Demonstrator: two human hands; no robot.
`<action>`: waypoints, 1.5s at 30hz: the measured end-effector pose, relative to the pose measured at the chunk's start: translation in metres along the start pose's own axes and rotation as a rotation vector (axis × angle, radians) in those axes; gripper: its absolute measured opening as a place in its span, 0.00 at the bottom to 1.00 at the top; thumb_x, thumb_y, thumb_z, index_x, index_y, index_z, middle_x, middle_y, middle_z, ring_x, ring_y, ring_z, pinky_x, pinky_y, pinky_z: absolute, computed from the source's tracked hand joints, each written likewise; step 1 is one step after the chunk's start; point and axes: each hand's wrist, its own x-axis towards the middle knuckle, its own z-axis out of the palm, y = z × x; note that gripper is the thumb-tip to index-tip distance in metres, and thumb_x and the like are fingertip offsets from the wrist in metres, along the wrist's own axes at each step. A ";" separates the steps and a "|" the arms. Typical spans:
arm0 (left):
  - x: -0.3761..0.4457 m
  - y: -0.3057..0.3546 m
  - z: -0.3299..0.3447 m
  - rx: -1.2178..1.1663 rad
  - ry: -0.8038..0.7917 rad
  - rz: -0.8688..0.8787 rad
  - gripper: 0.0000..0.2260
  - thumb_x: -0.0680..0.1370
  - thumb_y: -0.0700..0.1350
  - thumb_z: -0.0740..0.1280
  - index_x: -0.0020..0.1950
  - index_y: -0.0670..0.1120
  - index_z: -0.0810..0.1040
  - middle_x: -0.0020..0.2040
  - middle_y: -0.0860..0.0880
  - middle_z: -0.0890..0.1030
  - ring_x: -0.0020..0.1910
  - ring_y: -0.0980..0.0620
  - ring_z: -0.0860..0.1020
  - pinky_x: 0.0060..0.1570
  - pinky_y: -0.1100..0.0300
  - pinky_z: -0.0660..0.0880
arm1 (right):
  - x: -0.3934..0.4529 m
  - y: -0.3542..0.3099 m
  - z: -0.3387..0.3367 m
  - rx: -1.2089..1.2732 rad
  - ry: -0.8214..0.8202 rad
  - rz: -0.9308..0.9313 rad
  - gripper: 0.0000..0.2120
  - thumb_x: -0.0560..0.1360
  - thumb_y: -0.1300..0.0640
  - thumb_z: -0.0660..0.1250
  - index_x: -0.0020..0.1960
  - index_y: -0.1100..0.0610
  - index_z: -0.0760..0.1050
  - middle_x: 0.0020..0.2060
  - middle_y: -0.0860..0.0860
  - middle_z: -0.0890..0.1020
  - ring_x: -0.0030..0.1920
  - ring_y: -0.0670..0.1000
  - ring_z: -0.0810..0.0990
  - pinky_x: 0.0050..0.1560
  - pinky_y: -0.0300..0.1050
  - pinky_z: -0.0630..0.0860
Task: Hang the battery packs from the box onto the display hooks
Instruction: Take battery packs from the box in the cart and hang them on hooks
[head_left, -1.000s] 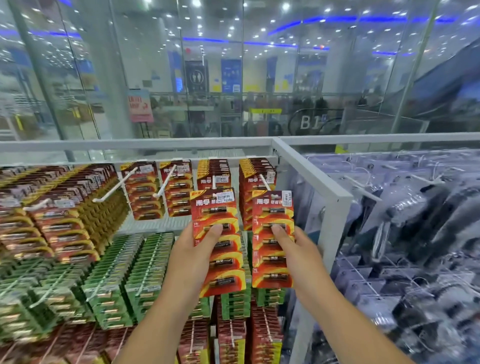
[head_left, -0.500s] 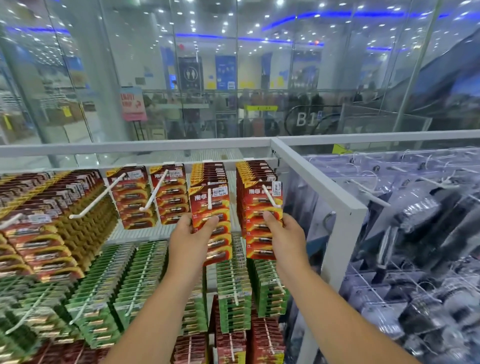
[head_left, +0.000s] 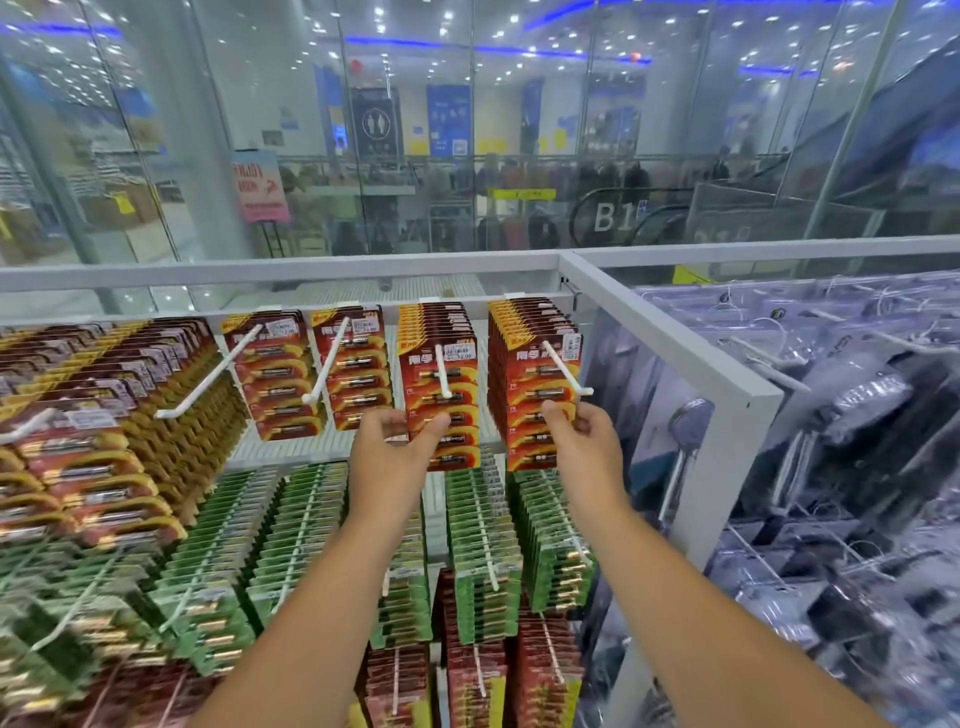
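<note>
Both forearms bare, no sleeves; hands (head_left: 395, 447) ungloved.

Red battery packs (head_left: 439, 384) hang on hooks (head_left: 566, 371) above green packs (head_left: 485, 540).

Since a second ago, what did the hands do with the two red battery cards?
Both red packs went up and back onto the top-row hooks: the left hand slid its pack onto one white hook, the right hand slid its pack onto the neighbouring hook. Both hands still pinch their packs' lower parts. The green packs below stayed put.
</note>
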 end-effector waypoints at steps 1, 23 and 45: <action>-0.003 -0.005 -0.005 0.018 -0.006 0.001 0.23 0.75 0.59 0.77 0.63 0.51 0.73 0.57 0.54 0.78 0.55 0.51 0.79 0.46 0.58 0.73 | -0.003 0.004 -0.001 -0.057 0.006 -0.015 0.17 0.76 0.39 0.73 0.60 0.46 0.78 0.59 0.49 0.84 0.55 0.49 0.85 0.59 0.56 0.82; -0.157 -0.081 0.003 0.019 -0.416 -0.052 0.15 0.78 0.58 0.72 0.63 0.60 0.75 0.60 0.64 0.77 0.52 0.67 0.78 0.45 0.68 0.74 | -0.161 0.073 -0.103 -0.122 -0.188 0.094 0.15 0.81 0.53 0.71 0.66 0.47 0.75 0.58 0.47 0.79 0.59 0.45 0.79 0.52 0.30 0.75; -0.367 -0.262 0.285 0.509 -0.778 -0.258 0.16 0.77 0.60 0.74 0.62 0.61 0.75 0.53 0.66 0.75 0.51 0.65 0.77 0.52 0.58 0.77 | -0.161 0.310 -0.472 -0.480 0.139 0.676 0.14 0.79 0.48 0.73 0.61 0.50 0.75 0.55 0.52 0.81 0.53 0.50 0.81 0.50 0.36 0.76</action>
